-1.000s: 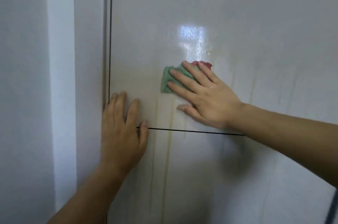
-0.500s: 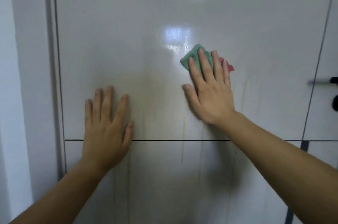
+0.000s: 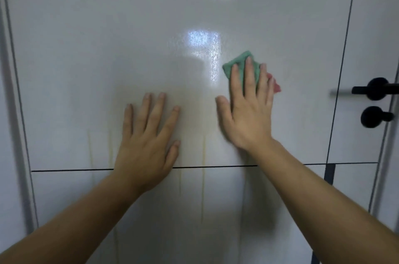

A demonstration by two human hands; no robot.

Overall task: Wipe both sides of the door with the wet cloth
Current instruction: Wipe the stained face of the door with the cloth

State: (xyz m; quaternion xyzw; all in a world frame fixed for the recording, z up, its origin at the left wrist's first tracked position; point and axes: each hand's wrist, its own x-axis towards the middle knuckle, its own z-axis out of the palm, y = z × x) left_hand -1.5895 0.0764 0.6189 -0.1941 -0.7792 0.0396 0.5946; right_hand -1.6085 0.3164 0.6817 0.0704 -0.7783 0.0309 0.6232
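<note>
A glossy white door (image 3: 108, 48) fills the view, with thin dark grooves and yellowish drip streaks running down its middle. My right hand (image 3: 248, 110) presses a green cloth (image 3: 236, 64) with a pink corner flat against the door, fingers straight and pointing up. The cloth shows above and beside the fingertips; the rest lies hidden under the hand. My left hand (image 3: 149, 140) rests flat on the door to the left of it, fingers spread, just above the horizontal groove.
A black lever handle (image 3: 375, 90) with a round black knob (image 3: 374, 117) below it sits at the door's right edge. The door frame (image 3: 13, 112) runs down the left side. Wet glare patches shine above the cloth.
My right hand has slid the cloth to the right across the door, from near the left edge toward the handle side. My left hand has shifted right along with it, and the view followed.
</note>
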